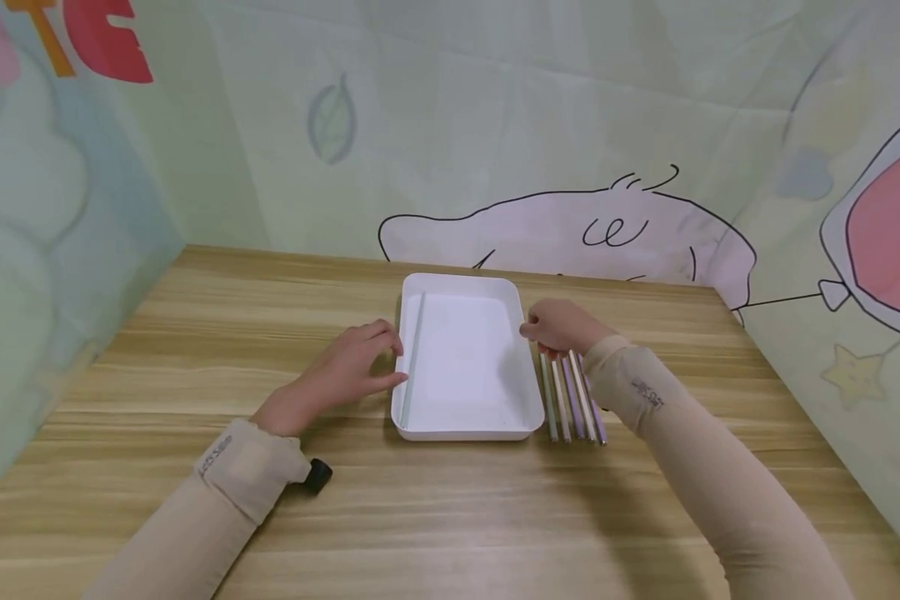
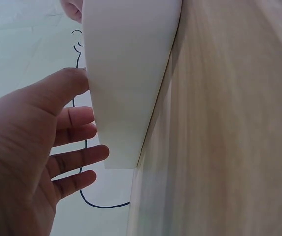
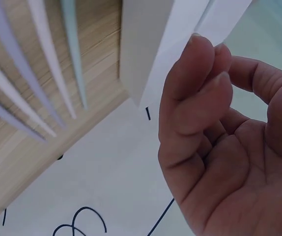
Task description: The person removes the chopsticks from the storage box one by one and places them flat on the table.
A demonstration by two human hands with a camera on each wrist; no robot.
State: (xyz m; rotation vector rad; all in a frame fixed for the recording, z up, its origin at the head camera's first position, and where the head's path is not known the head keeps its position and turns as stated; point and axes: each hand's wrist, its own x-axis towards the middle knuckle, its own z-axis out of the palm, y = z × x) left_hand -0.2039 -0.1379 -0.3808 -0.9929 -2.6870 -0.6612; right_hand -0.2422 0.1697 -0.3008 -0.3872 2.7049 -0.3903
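A white rectangular tray point(image 1: 468, 367) lies on the table, with one thin pale green stick point(image 1: 414, 358) lengthwise along its inner left side. My left hand point(image 1: 352, 367) is at the tray's left wall, thumb over the rim and fingers loosely spread beside it; the left wrist view shows these fingers point(image 2: 84, 160) by the outer wall. Above the tray's right rim is my right hand point(image 1: 562, 325), fingers loosely curled, with nothing visible between thumb and fingertips in the right wrist view. Just right of the tray, several thin green, whitish and purple sticks point(image 1: 568, 400) lie side by side, partly under that hand.
The wooden table point(image 1: 450, 517) carries the tray and sticks. A printed cloth wall point(image 1: 450, 125) with cartoon drawings rises behind and on both sides. A small black object point(image 1: 318, 476) sits at the left cuff.
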